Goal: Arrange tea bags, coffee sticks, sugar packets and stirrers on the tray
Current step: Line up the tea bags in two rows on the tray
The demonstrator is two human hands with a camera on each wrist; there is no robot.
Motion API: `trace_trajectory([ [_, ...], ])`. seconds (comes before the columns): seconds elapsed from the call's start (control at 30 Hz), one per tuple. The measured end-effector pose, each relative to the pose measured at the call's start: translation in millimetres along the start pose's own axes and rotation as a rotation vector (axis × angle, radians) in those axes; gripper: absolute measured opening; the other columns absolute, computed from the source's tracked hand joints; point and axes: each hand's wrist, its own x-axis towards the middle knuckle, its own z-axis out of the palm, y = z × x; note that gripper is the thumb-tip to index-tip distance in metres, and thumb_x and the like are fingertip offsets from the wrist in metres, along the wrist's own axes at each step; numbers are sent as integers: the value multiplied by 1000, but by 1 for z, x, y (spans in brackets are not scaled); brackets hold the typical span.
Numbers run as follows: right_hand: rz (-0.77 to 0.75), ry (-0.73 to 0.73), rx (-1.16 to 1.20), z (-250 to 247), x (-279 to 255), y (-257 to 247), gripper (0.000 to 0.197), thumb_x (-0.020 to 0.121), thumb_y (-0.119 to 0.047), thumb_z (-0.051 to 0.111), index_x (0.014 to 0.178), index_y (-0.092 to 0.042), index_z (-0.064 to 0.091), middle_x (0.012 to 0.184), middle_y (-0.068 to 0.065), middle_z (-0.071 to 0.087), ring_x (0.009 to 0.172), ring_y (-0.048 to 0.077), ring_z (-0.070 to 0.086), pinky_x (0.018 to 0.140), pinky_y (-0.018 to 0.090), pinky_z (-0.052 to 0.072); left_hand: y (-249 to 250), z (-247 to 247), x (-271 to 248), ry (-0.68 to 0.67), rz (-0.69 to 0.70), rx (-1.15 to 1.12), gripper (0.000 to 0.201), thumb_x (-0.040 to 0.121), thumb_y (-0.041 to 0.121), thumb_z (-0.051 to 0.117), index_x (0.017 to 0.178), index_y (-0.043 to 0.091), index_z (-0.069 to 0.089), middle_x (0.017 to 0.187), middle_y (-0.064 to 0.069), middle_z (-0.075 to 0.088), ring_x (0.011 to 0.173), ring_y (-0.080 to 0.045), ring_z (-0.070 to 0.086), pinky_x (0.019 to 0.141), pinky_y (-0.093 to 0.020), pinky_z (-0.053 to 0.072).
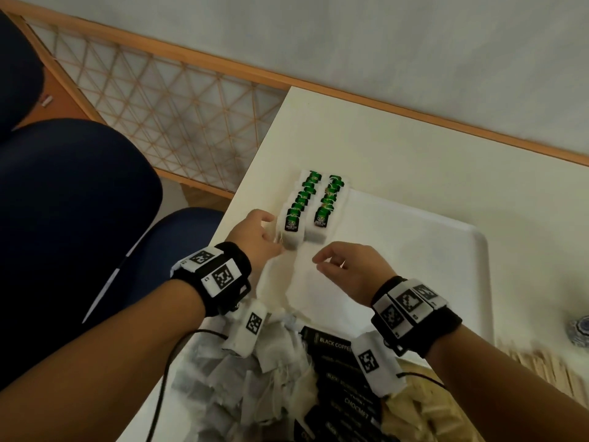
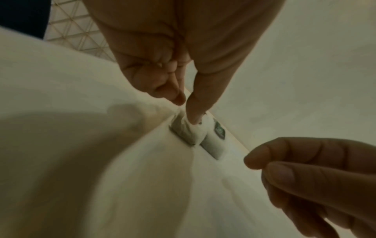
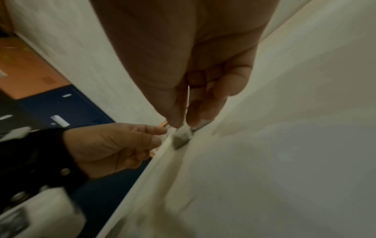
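Two rows of green-tagged tea bags (image 1: 314, 202) lie on the far left corner of the white tray (image 1: 478, 250). My left hand (image 1: 272, 232) is at the tray's left edge. It pinches the side of the nearest tea bag (image 1: 291, 232) in the left row, and in the left wrist view the thumb tip presses into that tea bag (image 2: 183, 130). My right hand (image 1: 318, 262) hovers just above the bare tray, close to the rows, fingers loosely curled and holding nothing. The right wrist view shows the same tea bag (image 3: 181, 138) beyond the fingertips.
Near me lie a heap of loose tea bags (image 1: 242, 378), black coffee sticks (image 1: 344, 378), pale sugar packets (image 1: 414, 416) and wooden stirrers (image 1: 541, 368). A blue-white object (image 1: 580, 333) sits at the right edge. A blue chair (image 1: 79, 202) stands left of the table.
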Motion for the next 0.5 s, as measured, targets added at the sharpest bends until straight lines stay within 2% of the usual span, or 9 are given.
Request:
trace_trajectory([
  [0.07,-73,-7,1,10,-20,-6,15,92,-32,54,100,-34,66,82,-16,60,74,3,53,73,23,43,-7,-8,-20,-21,39,28,41,84,17,69,118,27,50,80,3,59,72,-9,55,61,-20,38],
  [0.17,-137,-55,-12,31,-49,-13,16,90,-27,57,98,-35,68,84,-15,59,68,-1,49,74,22,44,-23,-17,-57,-103,127,129,21,84,16,67,98,29,59,81,5,59,65,-5,51,60,-18,38],
  [0.23,-194,-91,-72,44,-63,-16,19,88,-24,58,102,-33,68,86,-16,55,74,1,51,78,25,46,-36,-20,-80,-157,172,181,16,82,15,69,90,28,62,83,4,61,61,-2,49,61,-15,40],
  [0.3,-273,-98,-101,57,-75,-16,28,84,-23,61,110,-32,65,98,-11,56,90,8,56,83,31,49,-49,-22,-99,-191,199,189,16,78,12,72,85,24,65,86,4,61,59,2,50,60,-8,40],
  [0.37,-317,-150,-156,68,-85,-17,46,81,-27,64,125,-35,56,122,-8,50,111,12,50,90,32,47,-63,-21,-117,-216,210,232,21,76,15,75,87,27,63,90,8,56,64,5,51,62,-7,40],
  [0.43,-348,-199,-302,77,-93,-17,67,79,-30,64,140,-39,37,140,-8,34,125,14,37,90,28,44,-75,-17,-132,-242,212,307,35,72,27,77,99,34,57,100,13,47,80,1,52,71,-10,43],
  [0.5,-390,-182,-468,83,-97,-20,81,77,-27,63,147,-37,22,147,-5,24,127,19,34,85,29,44,-85,-8,-147,-250,217,432,69,62,48,78,121,37,44,116,15,39,106,-5,48,87,-24,48],
])
